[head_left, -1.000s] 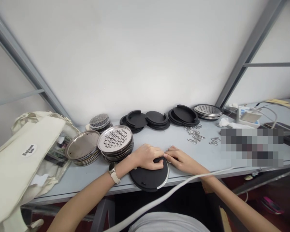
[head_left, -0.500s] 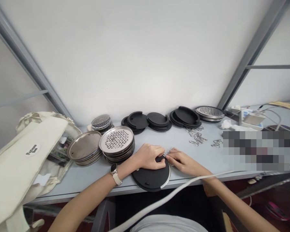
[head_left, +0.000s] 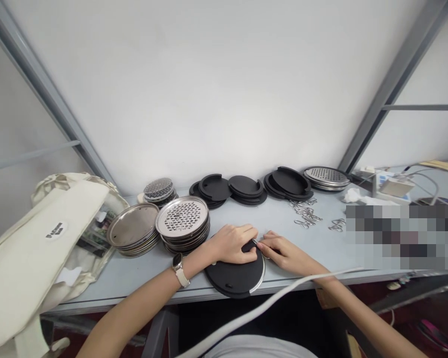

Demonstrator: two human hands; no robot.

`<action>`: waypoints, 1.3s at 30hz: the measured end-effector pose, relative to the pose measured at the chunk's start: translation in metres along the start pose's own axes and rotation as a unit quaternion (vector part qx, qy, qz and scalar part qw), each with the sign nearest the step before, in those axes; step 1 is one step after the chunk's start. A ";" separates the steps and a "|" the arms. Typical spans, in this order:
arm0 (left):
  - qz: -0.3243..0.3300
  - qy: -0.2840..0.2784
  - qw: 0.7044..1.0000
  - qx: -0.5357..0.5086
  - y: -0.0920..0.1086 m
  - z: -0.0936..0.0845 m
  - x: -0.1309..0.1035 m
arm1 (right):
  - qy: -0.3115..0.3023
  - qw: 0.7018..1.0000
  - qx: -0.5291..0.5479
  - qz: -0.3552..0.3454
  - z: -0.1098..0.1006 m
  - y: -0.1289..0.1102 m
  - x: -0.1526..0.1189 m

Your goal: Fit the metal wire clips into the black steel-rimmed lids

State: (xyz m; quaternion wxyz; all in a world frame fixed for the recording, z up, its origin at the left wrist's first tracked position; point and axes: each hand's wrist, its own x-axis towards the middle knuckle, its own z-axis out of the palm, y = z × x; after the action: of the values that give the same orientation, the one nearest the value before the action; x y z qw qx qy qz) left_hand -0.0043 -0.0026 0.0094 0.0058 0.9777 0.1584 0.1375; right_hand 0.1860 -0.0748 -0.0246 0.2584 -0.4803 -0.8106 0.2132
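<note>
A black round disc point(head_left: 231, 278) with a silver rim along its right side lies near the table's front edge. My left hand point(head_left: 234, 243) rests on its upper part, fingers curled, with a black raised part point(head_left: 248, 245) between thumb and fingers. At the disc's upper right edge, my right hand point(head_left: 278, 250) is closed in a pinch at a small silvery metal piece point(head_left: 256, 242), mostly hidden by the fingertips. Several bent wire clips point(head_left: 306, 215) lie loose behind my right hand. Left of the disc stands a stack of round metal grater plates point(head_left: 182, 217).
Plain metal discs point(head_left: 132, 226) and small grater discs point(head_left: 159, 188) are stacked at left. Black round holders point(head_left: 246, 185) line the wall, with more graters point(head_left: 326, 175) farther right. A cream bag point(head_left: 74, 238) sits at far left. A white cable point(head_left: 269, 303) crosses in front.
The view has shifted slightly. Both hands stay in the same place on the disc, with the right fingertips still pinched at its edge.
</note>
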 end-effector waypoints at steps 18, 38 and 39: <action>-0.049 -0.001 0.989 -0.137 -0.006 0.005 0.001 | 0.005 1.000 0.009 -0.004 0.000 -0.002 0.000; -0.055 -0.017 0.986 -0.155 -0.006 0.005 0.002 | 0.022 0.999 0.036 0.029 0.001 -0.001 0.003; -0.054 -0.017 0.986 -0.156 -0.007 0.005 0.002 | 0.024 0.999 0.035 0.029 0.001 -0.001 0.003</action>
State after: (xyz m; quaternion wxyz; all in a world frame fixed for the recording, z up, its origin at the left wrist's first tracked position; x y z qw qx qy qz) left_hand -0.0034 0.0044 0.0047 0.1679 0.9572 0.1873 0.1435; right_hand 0.1833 -0.0732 -0.0244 0.2881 -0.4993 -0.7818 0.2378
